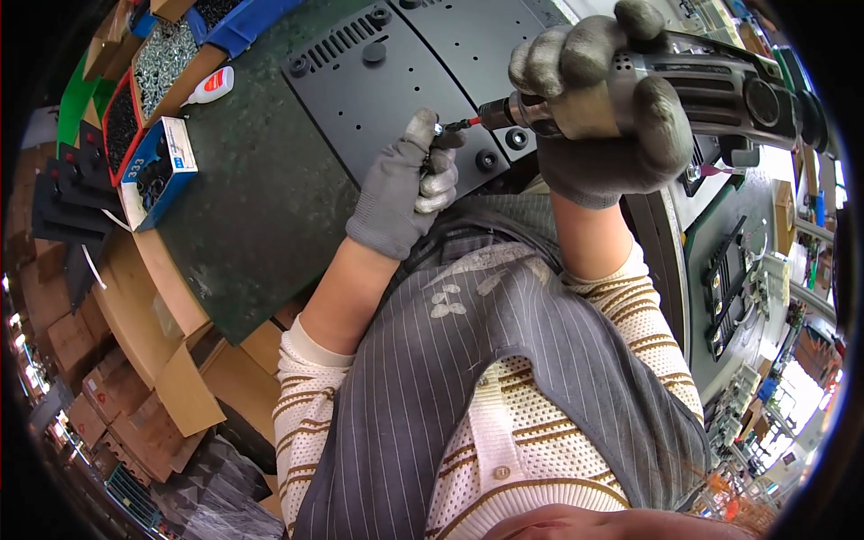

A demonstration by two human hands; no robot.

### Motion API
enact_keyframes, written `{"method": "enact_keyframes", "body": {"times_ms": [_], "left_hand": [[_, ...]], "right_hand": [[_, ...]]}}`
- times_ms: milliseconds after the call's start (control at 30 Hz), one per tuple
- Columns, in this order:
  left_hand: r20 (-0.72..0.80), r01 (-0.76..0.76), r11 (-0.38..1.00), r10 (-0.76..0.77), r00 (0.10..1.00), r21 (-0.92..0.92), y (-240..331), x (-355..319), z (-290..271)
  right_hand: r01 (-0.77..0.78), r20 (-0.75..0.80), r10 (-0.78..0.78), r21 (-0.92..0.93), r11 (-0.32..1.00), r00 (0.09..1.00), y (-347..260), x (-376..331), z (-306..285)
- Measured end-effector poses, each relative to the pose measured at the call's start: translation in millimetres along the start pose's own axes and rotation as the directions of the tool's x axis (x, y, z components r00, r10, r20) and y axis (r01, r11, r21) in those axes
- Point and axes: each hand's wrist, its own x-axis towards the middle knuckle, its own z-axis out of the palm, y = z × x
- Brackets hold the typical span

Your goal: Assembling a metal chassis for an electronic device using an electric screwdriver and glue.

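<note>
My right hand (621, 108), in a grey coated glove, is wrapped round a power screwdriver (706, 94). The tool lies roughly level, its red-banded bit (472, 121) pointing left. At the bit's tip, my gloved left hand (400, 184) pinches a small screw (438, 130) between thumb and fingers. The fingertips partly cover the screw. Under both hands lies a black metal panel (360, 99) with slots, small holes and round feet. A second black panel (468, 54) sits beside it on the right. Near my hands, a round black foot (486, 160) is fixed at the panel's near corner.
The dark green bench top (261, 198) carries a white squeeze bottle (212, 85) with a red label. Bins of silver screws (166, 58) and black parts (123, 130) line the left edge, with a blue box (166, 175). An open cardboard box (193, 382) stands below left.
</note>
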Motion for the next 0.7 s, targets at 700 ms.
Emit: {"method": "enact_keyframes", "body": {"times_ms": [700], "left_hand": [[0.422, -0.185, -0.396, 0.676, 0.604, 0.900, 90, 75, -61]], "right_hand": [[-0.377, -0.490, -0.083, -0.757, 0.534, 0.867, -35, -28, 28]]}}
